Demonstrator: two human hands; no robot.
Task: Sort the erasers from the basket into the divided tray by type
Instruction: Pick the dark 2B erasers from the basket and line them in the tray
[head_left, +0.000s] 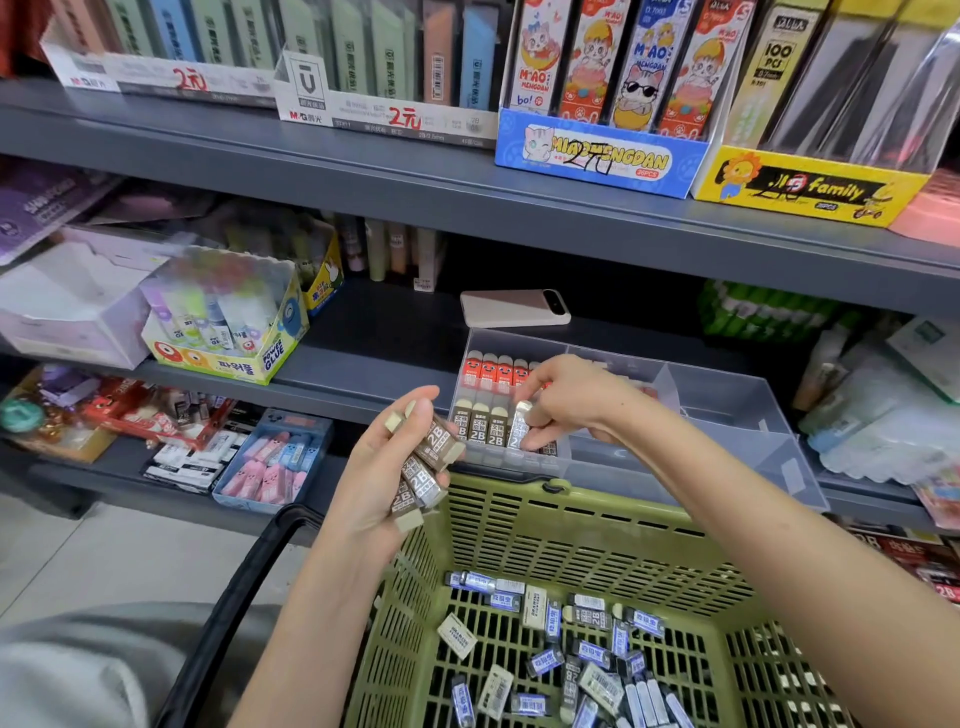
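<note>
Partly sorted: red erasers (493, 371) and brown 2B erasers (480, 426) fill the divided tray (727, 400) compartments at its left end. Right hand (563, 397) pinching one 2B eraser (519, 426) into that row, left hand (387, 457) clutching several spare 2B erasers (423, 467). Many blue-sleeved erasers (597, 654) left in the green basket (571, 530).

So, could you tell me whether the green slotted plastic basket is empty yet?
Not empty: the green slotted plastic basket holds many loose blue-and-white sleeved erasers scattered across its floor.
</note>
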